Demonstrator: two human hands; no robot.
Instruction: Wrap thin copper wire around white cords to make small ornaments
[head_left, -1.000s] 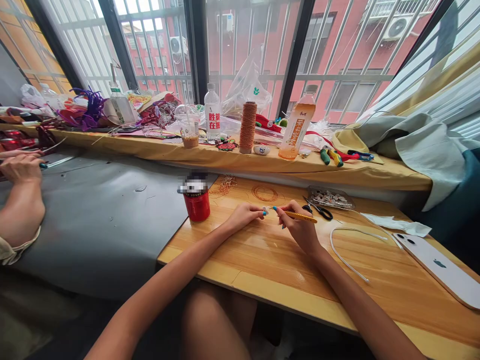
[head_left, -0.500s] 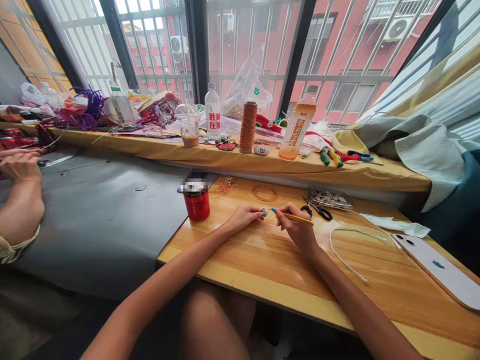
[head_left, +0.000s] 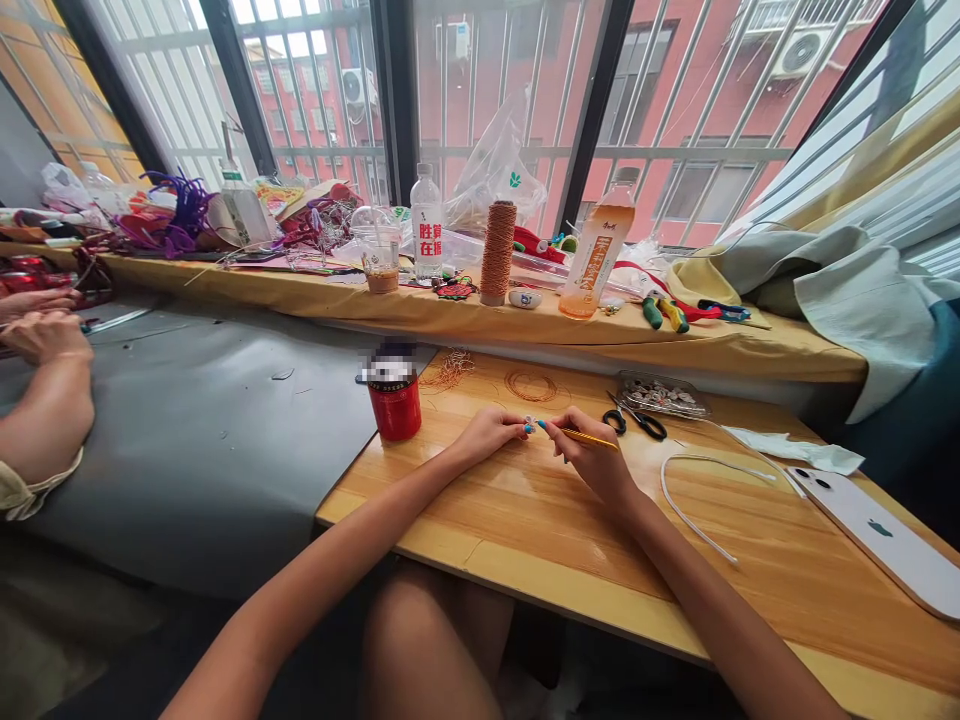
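Over the wooden table (head_left: 480, 520), my left hand (head_left: 491, 436) pinches a small pale flower-like piece (head_left: 531, 425) between thumb and fingertips. My right hand (head_left: 589, 450) is closed round a thin yellow tool (head_left: 592, 439), whose tip points left at the small piece. Whether the tip touches it is too small to tell. Behind the hands lies a coil of thin copper-coloured wire (head_left: 531, 386). Black scissors (head_left: 637, 418) rest to the right of my right hand, in front of a clear tray (head_left: 664, 393) of small pieces.
A red can (head_left: 396, 408) stands left of my hands. White cord (head_left: 686, 515) and a phone (head_left: 877, 535) lie at the right. Bottles, a thread spool (head_left: 497, 255) and pliers (head_left: 665, 313) sit on the ledge. Another person's hands (head_left: 45, 325) are at far left.
My right hand and the yellow tool have shifted slightly left, closer to the small piece. The piece shows at a slightly different angle. The other person's hand has moved a little right.
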